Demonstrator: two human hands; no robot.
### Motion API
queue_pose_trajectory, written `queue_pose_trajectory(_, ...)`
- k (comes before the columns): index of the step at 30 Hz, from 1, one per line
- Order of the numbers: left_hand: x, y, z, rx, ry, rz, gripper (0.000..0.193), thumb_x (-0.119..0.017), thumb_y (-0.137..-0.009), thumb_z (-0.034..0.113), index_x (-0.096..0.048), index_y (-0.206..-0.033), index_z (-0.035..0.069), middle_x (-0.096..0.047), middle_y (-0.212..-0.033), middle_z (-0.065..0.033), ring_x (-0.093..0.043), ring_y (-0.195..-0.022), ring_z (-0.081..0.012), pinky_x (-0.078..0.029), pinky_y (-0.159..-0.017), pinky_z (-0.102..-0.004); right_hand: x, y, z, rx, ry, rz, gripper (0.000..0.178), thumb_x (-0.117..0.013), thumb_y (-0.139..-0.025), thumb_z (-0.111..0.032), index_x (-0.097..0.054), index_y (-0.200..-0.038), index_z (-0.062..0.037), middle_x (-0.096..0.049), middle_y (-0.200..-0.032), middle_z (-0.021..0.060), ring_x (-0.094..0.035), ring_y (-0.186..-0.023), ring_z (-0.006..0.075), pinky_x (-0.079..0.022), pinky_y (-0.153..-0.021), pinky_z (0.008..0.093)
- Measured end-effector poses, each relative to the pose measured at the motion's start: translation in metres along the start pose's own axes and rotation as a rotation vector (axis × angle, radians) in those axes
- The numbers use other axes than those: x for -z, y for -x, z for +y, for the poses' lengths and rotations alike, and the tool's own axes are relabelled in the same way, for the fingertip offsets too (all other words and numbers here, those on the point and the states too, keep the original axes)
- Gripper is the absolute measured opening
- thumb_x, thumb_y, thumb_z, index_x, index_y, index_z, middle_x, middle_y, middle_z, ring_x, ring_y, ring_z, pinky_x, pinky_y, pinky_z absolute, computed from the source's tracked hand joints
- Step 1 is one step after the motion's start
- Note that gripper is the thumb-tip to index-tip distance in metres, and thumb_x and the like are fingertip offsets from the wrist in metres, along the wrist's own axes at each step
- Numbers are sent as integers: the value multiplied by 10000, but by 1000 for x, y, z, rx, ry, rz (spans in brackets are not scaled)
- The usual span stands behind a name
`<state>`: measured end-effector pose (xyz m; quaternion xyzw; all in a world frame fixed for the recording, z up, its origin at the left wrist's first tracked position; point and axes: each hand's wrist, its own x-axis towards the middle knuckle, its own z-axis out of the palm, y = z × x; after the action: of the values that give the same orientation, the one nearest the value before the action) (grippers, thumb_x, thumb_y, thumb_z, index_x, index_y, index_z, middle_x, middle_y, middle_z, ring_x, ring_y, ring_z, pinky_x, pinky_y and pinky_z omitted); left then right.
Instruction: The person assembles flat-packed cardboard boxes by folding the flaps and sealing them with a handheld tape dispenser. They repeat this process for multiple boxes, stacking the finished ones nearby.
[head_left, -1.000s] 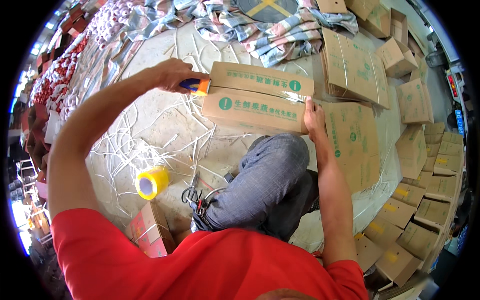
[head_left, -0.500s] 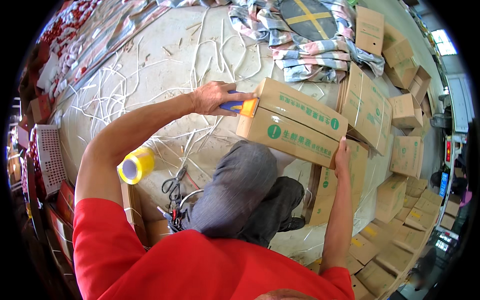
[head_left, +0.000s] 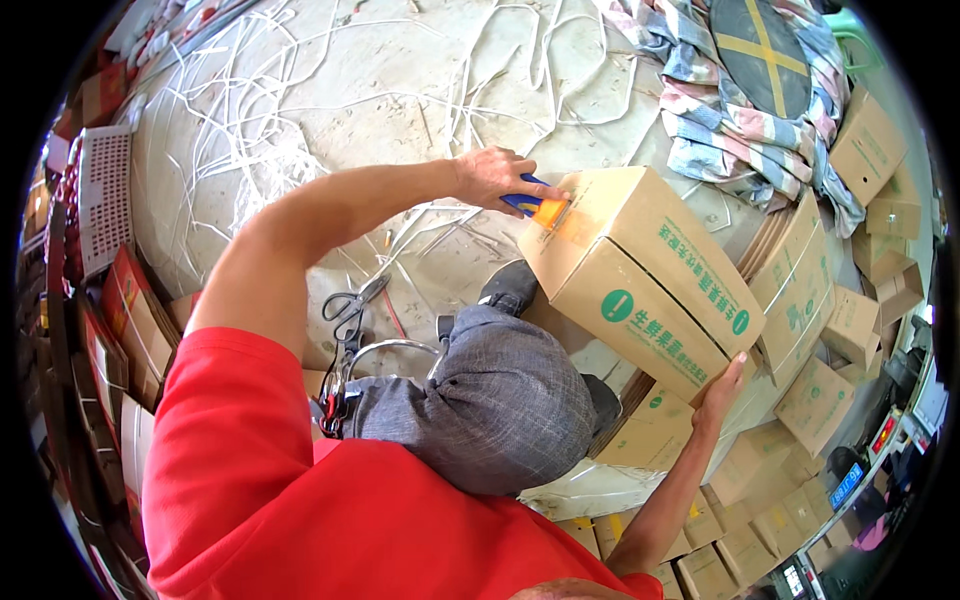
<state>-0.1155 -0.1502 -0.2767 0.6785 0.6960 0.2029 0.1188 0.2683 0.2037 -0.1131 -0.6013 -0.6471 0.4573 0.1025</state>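
In front of me a brown cardboard box (head_left: 672,312) with green print is held tilted, its near left end turned up. My left hand (head_left: 497,180) is closed around a blue and orange tape dispenser (head_left: 542,203). The dispenser's orange edge touches the box's left end. My right hand (head_left: 718,393) grips the box's lower right corner, the thumb on its side and the other fingers mostly hidden. A dark lengthwise seam runs along the printed face. Black-handled scissors (head_left: 350,305) lie left of my bent knee.
Loose white strapping (head_left: 250,150) litters the floor at far left. Strapped flat cartons (head_left: 797,280) stand right of the box. Several boxes (head_left: 745,560) fill the lower right. A striped cloth (head_left: 715,130) surrounds a dark round object at far right. A white basket (head_left: 105,200) stands left.
The box has turned and tilted, showing more of its left end. The dispenser has moved onto that end. The view has shifted, and the yellow tape roll is out of sight.
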Motion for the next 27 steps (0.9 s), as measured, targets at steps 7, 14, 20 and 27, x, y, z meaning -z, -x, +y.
queue_pose_trajectory(7,72,-78,62,71,-328,-591,362,-720,-900,227,-701,-1257,170,-753,-1125,-114,-757,-927,-305,-592,-671,-430,7,-7,4,50,-45,-51,648,-430,-1104,-527,-569,-1402,31,-674,-1307,157,-664,-1152,261,-533,-976,392)
queue_pose_trajectory(14,11,-94,63,86,-593,-821,231,-648,-964,232,-742,-1175,220,-761,-1128,-9,-728,-1069,-274,-590,-806,-532,5,-10,18,139,4,-20,667,-441,-1097,-546,-587,-1392,35,-664,-1334,149,-628,-1222,261,-480,-1049,390)
queue_pose_trajectory(20,9,-21,96,661,-69,-489,509,-628,-964,200,-557,-1467,174,-704,-1162,-143,-686,-1075,-334,-502,-897,-499,16,-18,18,74,25,-24,679,-406,-1103,-555,-573,-1416,24,-656,-1350,140,-611,-1254,261,-463,-1073,394)
queue_pose_trajectory(27,-14,111,52,907,-203,203,749,-707,-910,204,-379,-1577,108,-601,-1088,-171,-638,-1034,-323,-416,-989,-504,-3,2,5,43,-77,-27,661,-432,-1096,-550,-600,-1359,33,-670,-1270,151,-645,-1129,247,-509,-980,376)
